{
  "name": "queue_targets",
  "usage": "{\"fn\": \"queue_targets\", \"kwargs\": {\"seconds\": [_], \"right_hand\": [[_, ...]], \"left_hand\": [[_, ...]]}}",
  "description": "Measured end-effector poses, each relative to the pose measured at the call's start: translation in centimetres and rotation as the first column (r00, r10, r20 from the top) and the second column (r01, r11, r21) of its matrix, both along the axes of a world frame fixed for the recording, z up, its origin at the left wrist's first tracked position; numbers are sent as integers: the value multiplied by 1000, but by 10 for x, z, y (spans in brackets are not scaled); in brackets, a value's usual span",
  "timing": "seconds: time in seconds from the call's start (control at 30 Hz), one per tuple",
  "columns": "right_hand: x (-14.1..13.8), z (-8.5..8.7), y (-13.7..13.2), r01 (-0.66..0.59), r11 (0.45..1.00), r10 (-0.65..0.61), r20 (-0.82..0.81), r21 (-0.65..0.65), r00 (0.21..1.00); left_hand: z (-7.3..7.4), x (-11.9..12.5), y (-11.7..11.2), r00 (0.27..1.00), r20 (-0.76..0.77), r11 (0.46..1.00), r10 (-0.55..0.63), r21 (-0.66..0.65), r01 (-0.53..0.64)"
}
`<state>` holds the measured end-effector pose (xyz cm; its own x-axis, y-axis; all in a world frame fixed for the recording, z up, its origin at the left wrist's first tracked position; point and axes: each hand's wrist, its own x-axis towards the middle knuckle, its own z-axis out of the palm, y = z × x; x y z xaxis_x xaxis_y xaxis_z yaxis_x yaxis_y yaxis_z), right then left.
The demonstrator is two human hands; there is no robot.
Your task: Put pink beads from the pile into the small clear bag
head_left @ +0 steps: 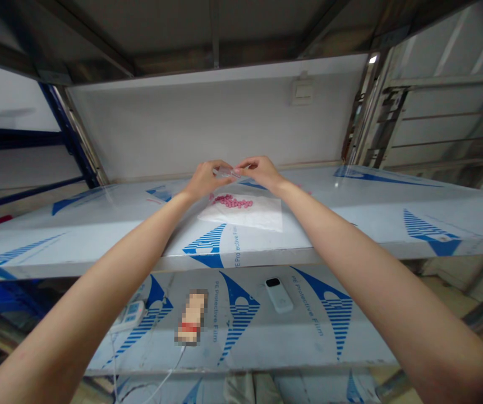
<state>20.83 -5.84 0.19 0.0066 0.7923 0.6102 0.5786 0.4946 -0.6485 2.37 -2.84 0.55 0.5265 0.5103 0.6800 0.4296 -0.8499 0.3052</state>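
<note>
Here, left grip (205, 179): the person's thumb and forefinger pinch a small clear plastic piece (225, 171) near its left end, above the far part of the surface (342, 210).
Right grip (261, 171): the fingertips are drawn together on the right end of the same piece, nearly meeting the left ones; whether something pink is caught between them is too small to tell.
Clear plastic piece: between the two grips, behind the pink beads; its exact shape is blurred.
Pink beads (235, 202): a loose cluster on the white sheet, just below and in front of the grips, between the forearms.
White sheet (264, 219): laid on the surface, one corner pointing toward the front edge near the right forearm; whether it is paper or a flat bag cannot be told.
Surface: covered in pale film with blue printed emblems and lettering.
Lower shelf (241, 350): in the same film, carrying a white oblong device (279, 295) with a dark end, a pixelated object (191, 317) with a white cable (169, 370) at its lower end, and another white device (129, 316) partly behind the left forearm.
Wall: pale, with a switch (302, 91) at upper right.
</note>
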Motion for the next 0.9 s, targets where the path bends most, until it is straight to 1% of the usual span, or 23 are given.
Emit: {"fn": "queue_targets", "kwargs": {"seconds": [0.13, 0.2, 0.23, 0.3, 0.37, 0.43, 0.5, 0.63, 0.8, 0.9], "right_hand": [[5, 0, 1, 123, 990, -123, 0, 68, 992], [8, -1, 0, 140, 990, -140, 12, 35, 990], [10, -2, 0, 110, 994, -109, 30, -13, 994], [12, -5, -1, -10, 987, 23, 78, -158, 997], [13, -9, -1, -116, 946, 161, 129, -301, 979], [13, -13, 1, -153, 906, 236, 172, -394, 956], [13, -15, 3, -153, 888, 259, 198, -433, 945], [13, -14, 5, -154, 889, 275, 236, -432, 932], [10, -13, 2, -118, 928, 229, 291, -354, 929], [9, -15, 2, -103, 924, 225, 308, -369, 924]], "left_hand": [[1, -2, 2, 1000, 12, 1000, 14, 5, -14], [2, -3, 2, 1000, 14, 1000, 28, 4, -28], [2, -3, 2, 999, 14, 999, 34, 4, -34], [2, -4, 2, 999, 10, 999, 44, 3, -44], [2, -4, 3, 999, 7, 999, 50, 2, -50], [1, -4, 5, 999, 7, 999, 53, 5, -53], [1, -4, 6, 999, 6, 999, 48, 9, -48], [1, -4, 8, 999, 4, 999, 44, 16, -44], [1, -4, 7, 999, 1, 999, 39, 8, -39], [1, -4, 7, 999, 5, 999, 45, 13, -45]]}}
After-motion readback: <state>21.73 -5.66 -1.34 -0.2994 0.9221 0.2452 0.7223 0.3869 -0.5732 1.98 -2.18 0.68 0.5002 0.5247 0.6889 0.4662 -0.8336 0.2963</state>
